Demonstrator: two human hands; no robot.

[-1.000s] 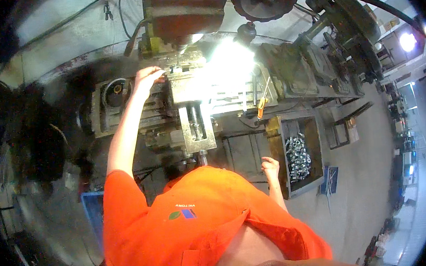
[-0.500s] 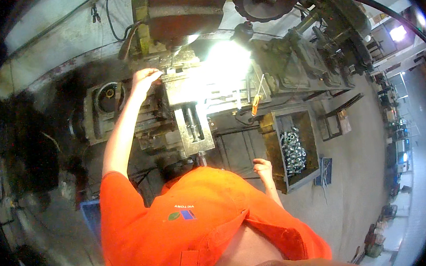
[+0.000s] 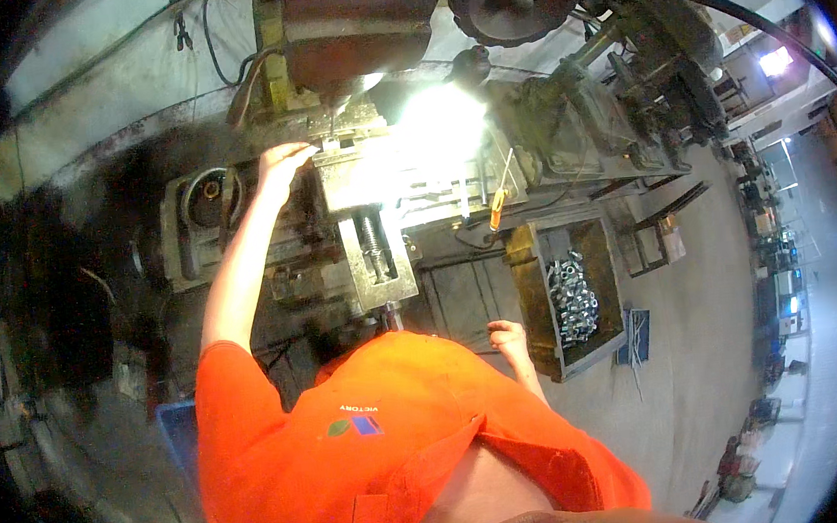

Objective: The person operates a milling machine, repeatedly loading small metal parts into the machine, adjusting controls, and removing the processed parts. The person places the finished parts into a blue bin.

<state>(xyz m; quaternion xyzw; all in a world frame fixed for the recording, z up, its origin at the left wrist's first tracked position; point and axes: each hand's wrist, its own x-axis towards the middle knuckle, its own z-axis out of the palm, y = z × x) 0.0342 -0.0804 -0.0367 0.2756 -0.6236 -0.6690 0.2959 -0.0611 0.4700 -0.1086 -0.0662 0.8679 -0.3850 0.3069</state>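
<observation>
Head view, looking straight down over an orange shirt (image 3: 355,453). Left hand (image 3: 278,164) stretched up toward 11 o'clock, fingers spread flat and resting on top of the vise (image 3: 358,178) clamped on the milling machine table (image 3: 239,226); not pinching anything as far as visible. Vise screw (image 3: 373,250) pointing down toward 6 o'clock from there. Right hand (image 3: 508,338) hanging low near 4 o'clock of the vise, just beside the open metal bin (image 3: 543,340), loosely curled; can't tell whether anything's in it. Shiny metal parts (image 3: 571,294) piled inside the bin. Orange-handled screwdriver (image 3: 498,206) lying at 12 o'clock of the bin, under heavy lamp glare (image 3: 442,122).
</observation>
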